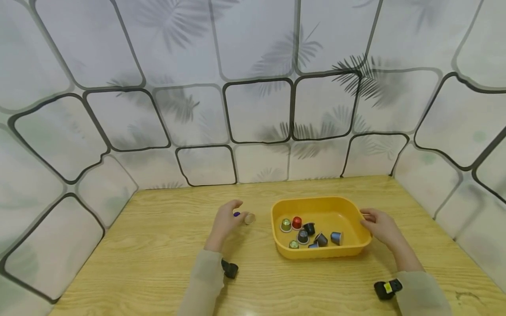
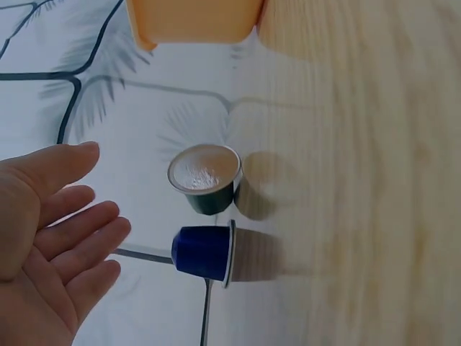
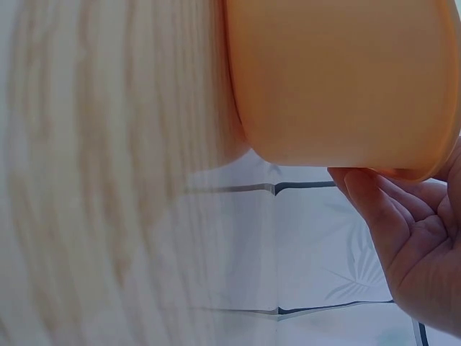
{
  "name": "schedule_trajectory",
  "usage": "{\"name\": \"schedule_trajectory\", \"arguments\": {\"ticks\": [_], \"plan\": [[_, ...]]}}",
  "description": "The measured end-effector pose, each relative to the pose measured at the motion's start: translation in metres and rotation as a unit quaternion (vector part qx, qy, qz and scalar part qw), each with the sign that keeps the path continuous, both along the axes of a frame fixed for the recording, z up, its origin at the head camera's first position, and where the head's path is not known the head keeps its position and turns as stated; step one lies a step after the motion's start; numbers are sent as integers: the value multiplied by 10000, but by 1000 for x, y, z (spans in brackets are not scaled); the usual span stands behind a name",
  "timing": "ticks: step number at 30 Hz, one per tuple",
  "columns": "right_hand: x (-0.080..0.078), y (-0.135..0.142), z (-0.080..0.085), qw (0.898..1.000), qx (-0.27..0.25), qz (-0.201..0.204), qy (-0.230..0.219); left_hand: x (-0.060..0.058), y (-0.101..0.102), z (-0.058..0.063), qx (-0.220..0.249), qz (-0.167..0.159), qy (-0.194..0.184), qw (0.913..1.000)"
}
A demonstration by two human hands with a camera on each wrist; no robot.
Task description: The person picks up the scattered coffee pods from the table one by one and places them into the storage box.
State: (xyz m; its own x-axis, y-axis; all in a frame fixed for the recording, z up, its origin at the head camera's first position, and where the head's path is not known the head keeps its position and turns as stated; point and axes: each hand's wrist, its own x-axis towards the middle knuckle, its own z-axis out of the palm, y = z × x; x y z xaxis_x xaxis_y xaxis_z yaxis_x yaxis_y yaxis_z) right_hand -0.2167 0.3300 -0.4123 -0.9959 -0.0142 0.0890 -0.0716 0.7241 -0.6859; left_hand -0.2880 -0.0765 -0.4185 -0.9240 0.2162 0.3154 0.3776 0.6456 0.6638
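Observation:
Beside two coffee capsules on the table, my left hand (image 1: 225, 220) is held with fingers relaxed and nothing in them. A dark blue capsule (image 2: 201, 251) stands on its rim. Next to it, a green capsule (image 2: 209, 201) has its pale foil lid turned toward the left wrist camera. In the left wrist view a gap separates both capsules from the fingers. My right hand (image 1: 381, 226) touches the outside of the yellow tray (image 1: 322, 252) at its right end, fingertips under the rim. Inside the tray lie several capsules, including a red capsule (image 1: 297, 222) and a blue capsule (image 1: 336, 238).
The tray rests on a light wooden table (image 1: 158, 263). Behind and at both sides rises a patterned wall covering (image 1: 257, 109) with dark outlines and leaf prints. The capsules inside gather toward the tray's left and front.

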Motion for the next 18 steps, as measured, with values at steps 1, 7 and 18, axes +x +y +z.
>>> {"name": "schedule_trajectory", "arguments": {"ticks": [1,7,18], "plan": [[0,0,0,10000,-1,-2,-14,-1,-1,0,-15,-7,-77,10000],[0,0,0,10000,5,-4,-64,-6,-7,-5,-166,51,-424,9989],[-1,2,2,9999,72,9,-136,-5,-13,-6,-821,-211,-1000,9914]]}}
